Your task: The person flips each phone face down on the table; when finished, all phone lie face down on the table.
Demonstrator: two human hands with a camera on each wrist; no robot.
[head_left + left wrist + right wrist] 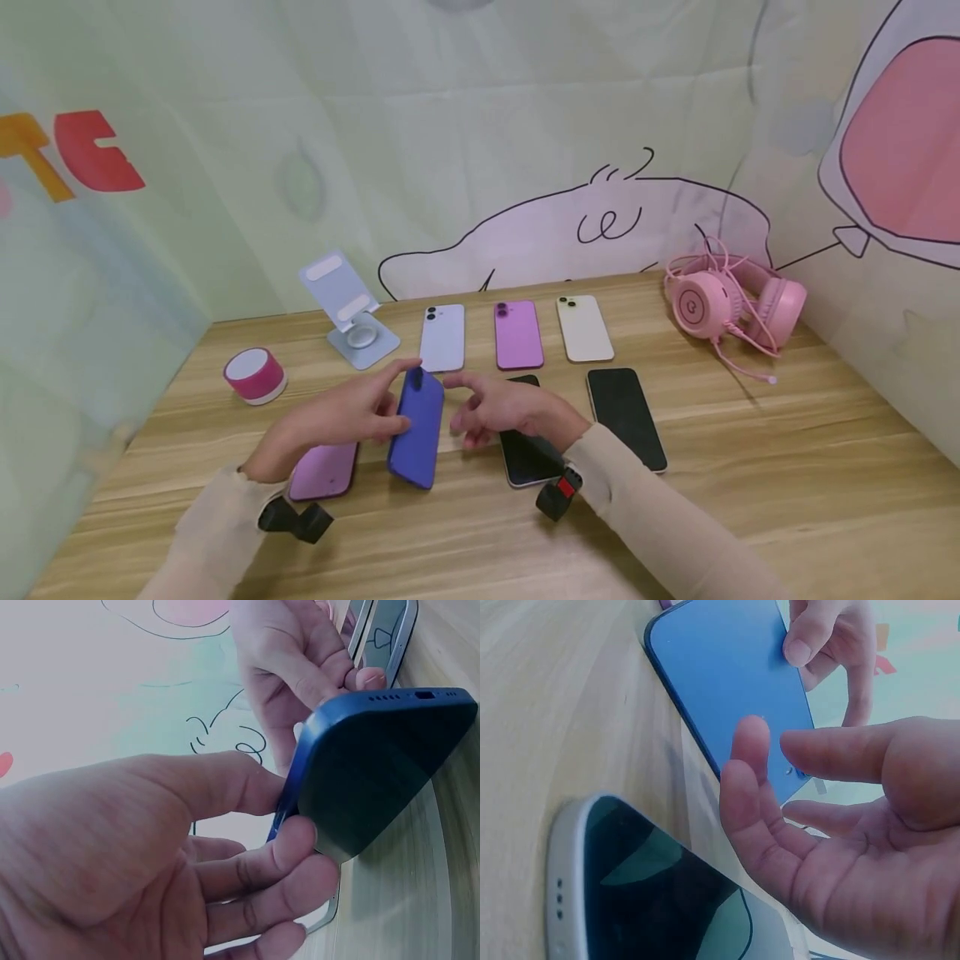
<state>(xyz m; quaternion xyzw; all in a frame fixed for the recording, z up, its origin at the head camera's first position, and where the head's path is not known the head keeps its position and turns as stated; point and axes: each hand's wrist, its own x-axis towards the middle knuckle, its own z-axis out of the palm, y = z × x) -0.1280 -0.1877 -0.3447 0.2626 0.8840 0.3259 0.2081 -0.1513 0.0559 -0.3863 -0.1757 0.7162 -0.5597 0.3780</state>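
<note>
A blue smartphone (pixel 420 429) is held tilted up off the wooden table, its back and camera bump facing right. My left hand (pixel 356 408) pinches it by the left long edge between thumb and fingers; the left wrist view shows its dark screen side and charging port. My right hand (pixel 501 407) is just right of the phone's upper end, index finger pointing at the camera bump, other fingers loosely bent, nothing in its grasp. Under the right wrist lies a phone with a dark screen (pixel 528 462). Beside the left wrist lies a purple phone (pixel 326 473), partly covered.
Along the back are a light blue phone (pixel 442 337), a pink-purple phone (pixel 519 337) and a pale yellow phone (pixel 585 329). Another dark-screened phone (pixel 626 417) lies right. A folding stand (pixel 341 292), pink round speaker (pixel 257 377) and pink headphones (pixel 705 304) stand around them.
</note>
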